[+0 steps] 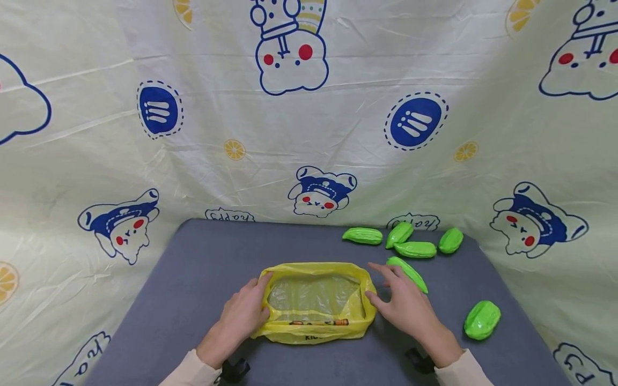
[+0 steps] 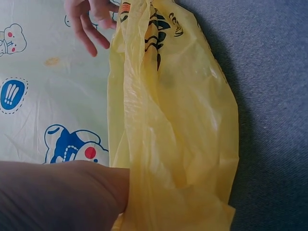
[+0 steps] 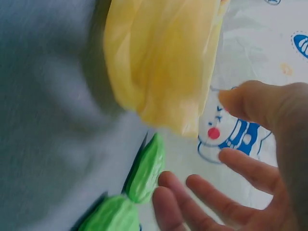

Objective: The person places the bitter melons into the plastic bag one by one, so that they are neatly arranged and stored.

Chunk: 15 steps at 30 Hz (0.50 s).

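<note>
Evidently, the left hand steadies the left edge of the yellow bag, index finger and thumb lying at its rim; since plastic hides part of the grip in the left wrist view, I cannot tell whether the fingers pinch the film. The right hand is spread wide at the opposite edge and holds nothing: its thumb is near the rim, with a gap showing in the right wrist view. One hand at each end probably helps keep such thin, floppy plastic broad at the mouth. The bag rests on the grey table between them, mouth upward, printed side toward the person. Just past the right fingers lies a green ribbed piece, partly covered by the hand; a stouter piece sits farther right. Beyond, a cluster of four more lies near the far edge. All six are toward the right, which seems to leave the middle for the bag. Behind hangs a patterned sheet.
</note>
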Each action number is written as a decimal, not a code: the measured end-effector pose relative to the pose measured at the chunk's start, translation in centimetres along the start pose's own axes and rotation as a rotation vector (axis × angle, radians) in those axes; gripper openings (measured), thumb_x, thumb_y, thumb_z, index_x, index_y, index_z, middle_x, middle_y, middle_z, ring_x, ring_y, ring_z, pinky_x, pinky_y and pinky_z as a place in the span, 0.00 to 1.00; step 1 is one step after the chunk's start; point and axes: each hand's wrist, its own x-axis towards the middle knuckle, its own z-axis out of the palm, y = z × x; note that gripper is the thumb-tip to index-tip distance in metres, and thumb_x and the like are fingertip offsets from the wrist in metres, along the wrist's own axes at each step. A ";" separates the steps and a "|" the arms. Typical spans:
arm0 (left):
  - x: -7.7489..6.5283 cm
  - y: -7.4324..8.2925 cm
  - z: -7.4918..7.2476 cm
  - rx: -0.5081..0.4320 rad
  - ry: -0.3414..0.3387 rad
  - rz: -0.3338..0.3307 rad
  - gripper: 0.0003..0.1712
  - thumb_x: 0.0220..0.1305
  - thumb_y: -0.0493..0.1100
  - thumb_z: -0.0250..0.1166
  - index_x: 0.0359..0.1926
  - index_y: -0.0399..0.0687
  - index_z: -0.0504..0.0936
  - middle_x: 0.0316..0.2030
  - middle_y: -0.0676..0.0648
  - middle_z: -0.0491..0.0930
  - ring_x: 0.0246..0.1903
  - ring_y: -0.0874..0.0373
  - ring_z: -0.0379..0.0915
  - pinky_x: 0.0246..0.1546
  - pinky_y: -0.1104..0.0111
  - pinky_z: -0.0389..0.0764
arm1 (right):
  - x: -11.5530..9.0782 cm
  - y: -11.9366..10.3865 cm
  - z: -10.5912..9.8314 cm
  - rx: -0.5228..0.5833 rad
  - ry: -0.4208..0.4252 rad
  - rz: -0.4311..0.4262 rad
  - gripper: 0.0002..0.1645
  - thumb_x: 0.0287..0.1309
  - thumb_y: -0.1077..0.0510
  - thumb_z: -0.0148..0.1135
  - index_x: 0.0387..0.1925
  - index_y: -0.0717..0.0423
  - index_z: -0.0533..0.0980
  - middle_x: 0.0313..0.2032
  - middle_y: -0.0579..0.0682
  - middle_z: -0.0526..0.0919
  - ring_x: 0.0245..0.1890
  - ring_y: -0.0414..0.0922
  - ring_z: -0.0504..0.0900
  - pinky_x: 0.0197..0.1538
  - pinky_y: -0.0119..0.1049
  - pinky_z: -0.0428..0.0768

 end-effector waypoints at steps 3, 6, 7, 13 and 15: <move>0.0 -0.1 0.1 -0.003 -0.008 -0.005 0.47 0.65 0.32 0.78 0.85 0.49 0.77 0.53 0.40 0.88 0.29 0.49 0.76 0.26 0.53 0.78 | 0.2 1.1 -0.4 -0.021 0.060 0.000 0.41 0.72 0.50 0.83 0.82 0.46 0.79 0.69 0.61 0.84 0.56 0.58 0.93 0.42 0.52 0.90; -0.2 -0.1 0.2 -0.019 -0.013 -0.006 0.48 0.65 0.33 0.79 0.85 0.51 0.77 0.53 0.40 0.88 0.29 0.49 0.76 0.26 0.52 0.78 | 0.5 2.3 -0.8 -0.046 0.108 0.007 0.40 0.71 0.52 0.83 0.80 0.49 0.81 0.68 0.63 0.84 0.57 0.62 0.91 0.44 0.59 0.89; -0.2 -0.1 0.3 -0.025 -0.011 -0.004 0.49 0.64 0.33 0.79 0.85 0.51 0.77 0.53 0.40 0.88 0.29 0.50 0.76 0.25 0.52 0.78 | 0.6 2.7 -0.9 -0.053 0.120 0.008 0.39 0.71 0.52 0.83 0.80 0.50 0.81 0.68 0.65 0.84 0.57 0.64 0.90 0.46 0.63 0.89; -0.3 -0.2 0.2 -0.031 -0.005 -0.004 0.49 0.64 0.32 0.77 0.86 0.51 0.77 0.56 0.40 0.88 0.31 0.50 0.76 0.26 0.52 0.78 | 1.1 5.7 -0.9 -0.101 0.166 0.022 0.36 0.70 0.54 0.82 0.77 0.54 0.83 0.69 0.72 0.81 0.62 0.75 0.83 0.59 0.76 0.82; -0.4 -0.2 0.1 -0.029 -0.016 -0.013 0.49 0.64 0.32 0.76 0.86 0.51 0.76 0.57 0.40 0.88 0.30 0.51 0.75 0.27 0.54 0.78 | 1.1 6.5 -0.8 -0.110 0.166 0.031 0.36 0.70 0.54 0.82 0.76 0.54 0.84 0.70 0.72 0.80 0.63 0.77 0.82 0.60 0.78 0.80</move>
